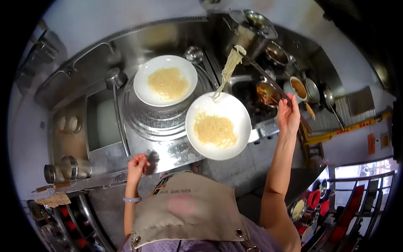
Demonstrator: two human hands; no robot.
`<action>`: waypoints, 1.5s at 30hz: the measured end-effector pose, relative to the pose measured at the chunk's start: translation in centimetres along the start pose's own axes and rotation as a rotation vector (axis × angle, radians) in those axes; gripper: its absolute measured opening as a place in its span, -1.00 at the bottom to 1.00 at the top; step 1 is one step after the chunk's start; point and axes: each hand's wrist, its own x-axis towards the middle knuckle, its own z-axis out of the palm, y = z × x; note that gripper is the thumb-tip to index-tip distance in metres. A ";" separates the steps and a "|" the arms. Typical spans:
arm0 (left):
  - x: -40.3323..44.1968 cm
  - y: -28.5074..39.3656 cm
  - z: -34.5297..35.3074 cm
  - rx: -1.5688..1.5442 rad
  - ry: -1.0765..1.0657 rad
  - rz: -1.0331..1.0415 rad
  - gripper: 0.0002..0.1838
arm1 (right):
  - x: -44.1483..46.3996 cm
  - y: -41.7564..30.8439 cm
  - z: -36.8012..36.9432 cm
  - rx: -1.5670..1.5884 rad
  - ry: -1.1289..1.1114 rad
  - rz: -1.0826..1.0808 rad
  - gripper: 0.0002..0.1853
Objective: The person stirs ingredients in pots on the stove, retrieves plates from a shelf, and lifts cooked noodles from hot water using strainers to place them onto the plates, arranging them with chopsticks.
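Observation:
My right hand (289, 115) is closed around a pair of long dark chopsticks (262, 72). A strand bundle of noodles (231, 67) hangs from their far tips, its lower end at the rim of the nearer white plate (241, 113). Flat pale noodles (215, 129) lie on that plate. Farther back, a second white plate (142, 86) carries more pale noodles (168, 83). My left hand (136, 166) hovers by the counter's front edge, fingers loosely curled and apart, holding nothing I can see. A long-handled ladle (115, 78) lies nearest to it.
Left of the plates is a sink basin (105, 122). A metal ladle (194, 54) rests behind the plates. Along the right stand pots (254, 40), a pan of food (267, 93) and a bowl of brown sauce (298, 89). Metal containers (75, 168) stand at lower left.

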 end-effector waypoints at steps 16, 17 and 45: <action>-2.7 -1.6 -1.5 -0.110 0.167 -0.065 -0.82 | 10.7 13.3 5.9 -0.206 -0.119 0.220 -0.68; -3.0 -1.7 -1.7 -0.118 0.178 -0.060 -0.82 | 10.6 14.2 5.6 -0.371 -0.103 0.238 -0.65; -3.6 1.3 8.7 -0.753 0.029 -0.199 -0.82 | -9.0 36.7 9.2 -1.232 -1.671 -0.730 -0.89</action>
